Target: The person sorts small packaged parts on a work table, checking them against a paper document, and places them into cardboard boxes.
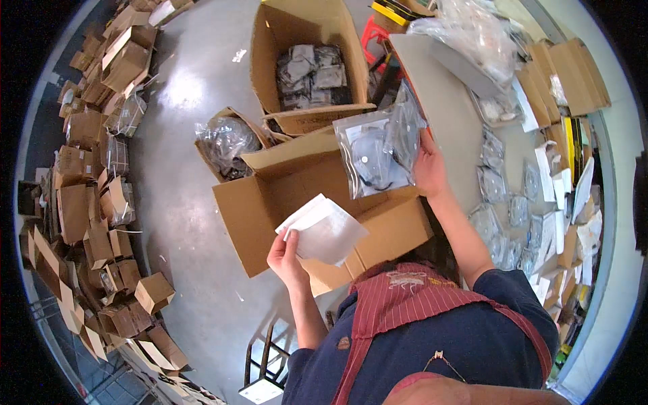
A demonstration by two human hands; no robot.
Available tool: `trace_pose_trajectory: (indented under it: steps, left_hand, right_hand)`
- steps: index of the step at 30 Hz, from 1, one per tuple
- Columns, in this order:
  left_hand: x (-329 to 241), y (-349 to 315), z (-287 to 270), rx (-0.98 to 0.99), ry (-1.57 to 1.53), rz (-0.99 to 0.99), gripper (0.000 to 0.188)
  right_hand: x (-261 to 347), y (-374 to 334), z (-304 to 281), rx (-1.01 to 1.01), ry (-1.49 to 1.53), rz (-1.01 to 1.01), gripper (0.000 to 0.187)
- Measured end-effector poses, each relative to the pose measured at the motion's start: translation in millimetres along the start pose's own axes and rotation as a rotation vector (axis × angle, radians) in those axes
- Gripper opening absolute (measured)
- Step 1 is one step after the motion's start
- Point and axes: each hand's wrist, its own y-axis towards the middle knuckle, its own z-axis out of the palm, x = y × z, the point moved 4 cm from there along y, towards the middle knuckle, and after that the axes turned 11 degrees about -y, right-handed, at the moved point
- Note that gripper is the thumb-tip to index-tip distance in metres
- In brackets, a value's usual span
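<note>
My left hand point(286, 262) is closed, its thumb pressed on a few white sheets point(331, 233) that look like folded paper or thin sleeves. They hang over an opened cardboard box point(239, 216) in front of me. My right hand point(429, 165) grips clear plastic bags point(368, 158) with flat grey pieces inside. One bag faces me with a round white spot on it, and another stands up beside my fingers. These bags are above the box's far right side, near the table edge. The sheets and the bags hide part of the box's inside.
Behind the open box stands a taller carton point(280, 40) holding several bagged grey pieces point(314, 74). A smaller box point(229, 145) with clear plastic is at its left. More bags lie on the table point(452, 121) at right. Cartons point(84, 169) line the left, and a black-framed stool point(263, 368) stands below.
</note>
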Motion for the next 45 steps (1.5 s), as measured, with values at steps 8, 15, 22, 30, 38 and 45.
trace_pose_trajectory:
  steps: [8, 15, 22, 30, 38, 45]
  left_hand:
    - [5, 11, -26, -0.068, 0.038, 0.029, 0.027]
    - [1, 14, -8, -0.064, -0.006, 0.109, 0.017]
    - [15, 9, 26, 0.065, 0.092, 0.08, 0.021]
    - [44, -49, 133, 0.39, 0.349, 0.076, 0.023]
    - [59, -94, 212, 0.648, 0.556, 0.106, 0.045]
    - [72, -130, 224, 0.734, 0.469, 0.121, 0.04]
  right_hand:
    - [20, 117, 67, 0.25, 0.109, -0.015, 0.041]
    - [21, 207, 28, -0.125, -0.292, 0.19, 0.045]
    - [73, 9, -77, 0.038, -0.935, 0.246, 0.034]
    - [196, -369, -264, -0.833, -1.236, 0.313, 0.035]
    - [103, -541, -257, -1.122, -1.563, 0.852, 0.085]
    - [81, -486, -195, -1.18, -1.64, 0.744, 0.105]
